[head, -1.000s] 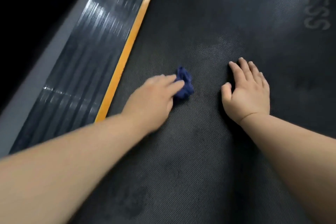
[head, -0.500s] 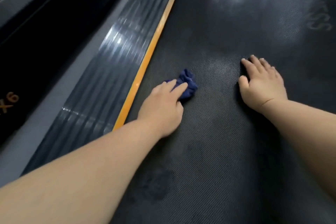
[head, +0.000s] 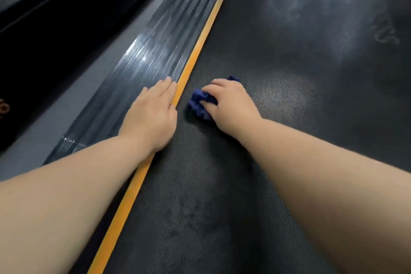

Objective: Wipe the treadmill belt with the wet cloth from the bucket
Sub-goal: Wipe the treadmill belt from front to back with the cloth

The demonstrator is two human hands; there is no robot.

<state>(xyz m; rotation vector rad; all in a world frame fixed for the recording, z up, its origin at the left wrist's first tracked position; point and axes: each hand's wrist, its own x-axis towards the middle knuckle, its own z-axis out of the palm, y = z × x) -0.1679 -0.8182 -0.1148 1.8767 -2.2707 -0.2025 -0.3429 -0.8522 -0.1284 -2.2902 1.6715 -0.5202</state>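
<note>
Two hands were at the left edge of the belt (head: 289,62): the right hand (head: 233,107) clutched the bunched cloth (head: 199,104), and the left hand (head: 153,115) lay flat on the side rail (head: 155,51). So small a wad would likely skip patches.

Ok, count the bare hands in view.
2. The left hand lies flat on the ribbed grey side rail; the right hand grips the crumpled dark-blue cloth on the black textured treadmill belt.
</note>
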